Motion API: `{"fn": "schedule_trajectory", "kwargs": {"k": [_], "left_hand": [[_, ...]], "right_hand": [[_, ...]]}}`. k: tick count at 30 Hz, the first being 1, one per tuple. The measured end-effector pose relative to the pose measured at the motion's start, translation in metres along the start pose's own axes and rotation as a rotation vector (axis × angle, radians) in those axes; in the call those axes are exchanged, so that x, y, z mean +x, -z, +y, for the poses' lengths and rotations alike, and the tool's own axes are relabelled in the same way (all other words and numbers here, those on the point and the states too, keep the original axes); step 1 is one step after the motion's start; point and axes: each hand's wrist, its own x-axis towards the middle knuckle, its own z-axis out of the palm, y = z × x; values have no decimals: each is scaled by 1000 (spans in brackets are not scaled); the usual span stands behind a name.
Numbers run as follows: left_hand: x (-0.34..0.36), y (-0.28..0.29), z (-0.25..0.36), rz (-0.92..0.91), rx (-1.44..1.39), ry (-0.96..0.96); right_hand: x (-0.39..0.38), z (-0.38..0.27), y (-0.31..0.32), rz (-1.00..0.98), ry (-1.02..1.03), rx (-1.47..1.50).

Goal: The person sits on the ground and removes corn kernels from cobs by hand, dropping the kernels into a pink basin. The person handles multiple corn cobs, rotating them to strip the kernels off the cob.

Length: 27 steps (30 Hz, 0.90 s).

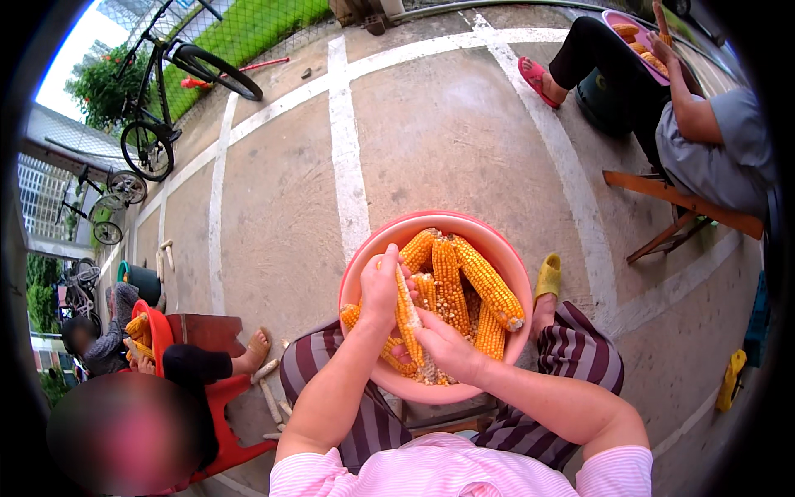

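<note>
Mid-frame I see left hand (381, 286) gripping part-shelled cob (406, 308), right hand (450, 344) closed on it; unshelled cobs (491, 286) fill basin (436, 396); bare cobs (271, 402) lower left.

Your basin (507, 258) sits just below the middle of the frame, between your knees, with corn ears (447, 286) piled in it. Your left hand (381, 287) and right hand (450, 344) are over it, one ear (406, 319) between them. Your slipper (548, 277) is just right of the basin; loose cobs (270, 402) lie to its lower left on the floor (281, 240). Upper right, a co-worker (716, 157) sits on a folding chair (687, 200). Upper left, a bicycle (147, 151) stands beside a fence (277, 37).
</note>
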Motion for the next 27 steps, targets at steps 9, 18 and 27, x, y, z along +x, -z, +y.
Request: {"fn": "schedule_trajectory", "kwargs": {"k": [9,18,27], "left_hand": [[3,3,-4,-2,17,-22],[4,3,1,7,1,-30],[6,5,-2,-1,12,4]], "right_hand": [[4,16,4,-5,124,-71],[-1,-4,-1,-19,54,88],[1,7,-3,-13,100,-8]]}}
